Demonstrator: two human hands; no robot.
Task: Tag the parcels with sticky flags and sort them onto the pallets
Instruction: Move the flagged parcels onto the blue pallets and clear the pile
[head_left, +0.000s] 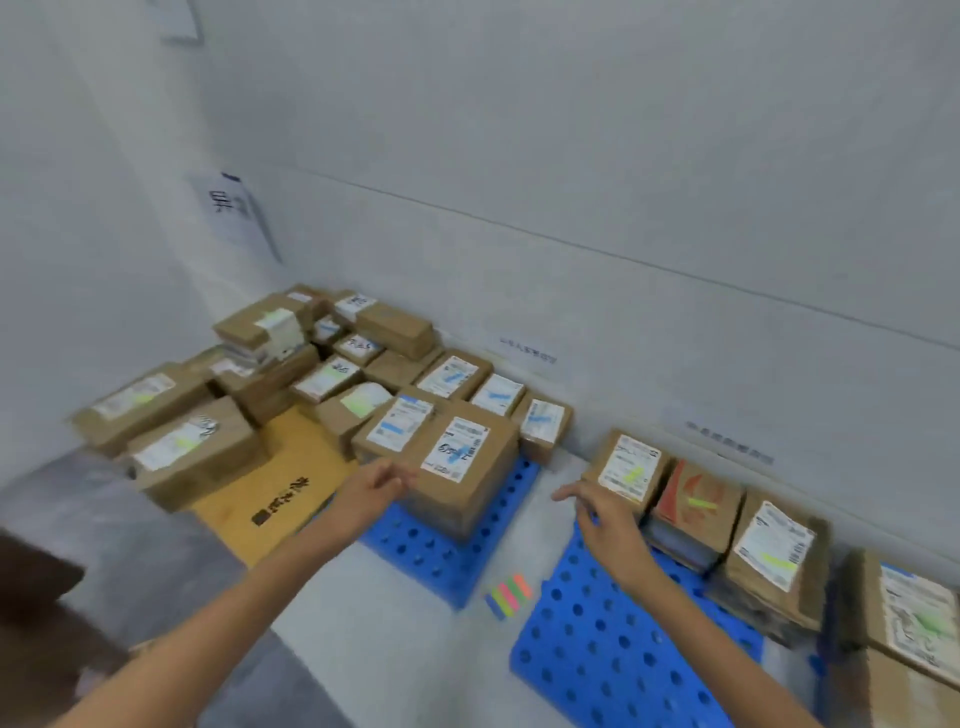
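A blue-flagged parcel (464, 467) is stacked on the middle blue pallet (441, 551), touched on its near-left edge by the left hand (371, 491), fingers loose. The right hand (605, 525) is held spread over the next pallet (618, 644), apparently empty. The sticky flags (509, 595) are left on the floor between.

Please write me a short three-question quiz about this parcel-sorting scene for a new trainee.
1. True or false: the strip of sticky flags lies on the floor between the two blue pallets.
2. Which hand is at the front parcel on the middle blue pallet? A) left B) right C) neither
3. What colour are the flags on the parcels on the right blue pallet?

Key:
1. True.
2. A: the left hand is at its side; the right hand is open over the right pallet.
3. Yellow, as on the parcel nearest the right hand.
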